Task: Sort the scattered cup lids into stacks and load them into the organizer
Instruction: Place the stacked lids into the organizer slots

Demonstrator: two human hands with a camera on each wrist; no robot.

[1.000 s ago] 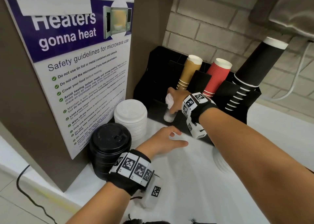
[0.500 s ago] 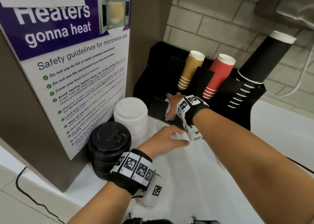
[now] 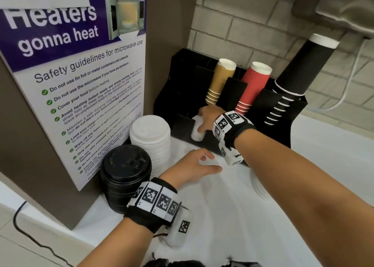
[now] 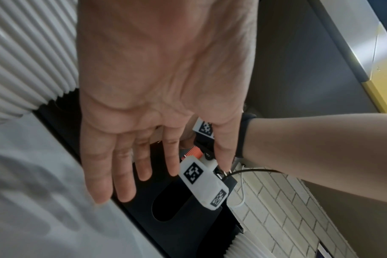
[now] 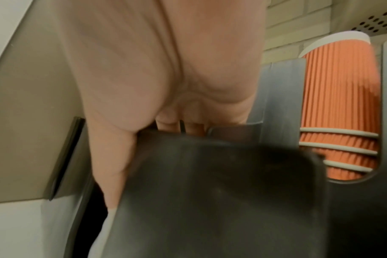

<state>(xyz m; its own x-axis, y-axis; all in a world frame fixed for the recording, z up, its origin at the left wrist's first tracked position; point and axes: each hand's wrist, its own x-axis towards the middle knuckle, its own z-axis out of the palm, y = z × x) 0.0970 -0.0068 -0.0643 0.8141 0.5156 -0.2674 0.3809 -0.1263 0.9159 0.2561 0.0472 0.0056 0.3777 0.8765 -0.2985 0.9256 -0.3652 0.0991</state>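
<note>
My right hand (image 3: 204, 122) grips a short stack of small white lids (image 3: 197, 134) and holds it down inside a front slot of the black organizer (image 3: 182, 88); in the right wrist view the slot wall (image 5: 221, 192) hides the fingers. My left hand (image 3: 197, 163) hovers flat, fingers straight, over the white counter (image 3: 232, 216) just before the organizer. A tall stack of large white lids (image 3: 150, 139) and a stack of black lids (image 3: 125, 175) stand to the left of it. The left palm (image 4: 161, 78) fills the left wrist view, empty.
The organizer holds sleeves of tan cups (image 3: 219, 80), red cups (image 3: 253, 86) and black cups (image 3: 299, 74). A cabinet wall with a microwave poster (image 3: 77, 80) stands close on the left. A few more white lids (image 3: 260, 189) lie under my right forearm. A brick wall stands behind.
My right hand has lowered the small white lid stack from above the organizer's front edge down into the slot. The left hand has stayed almost still.
</note>
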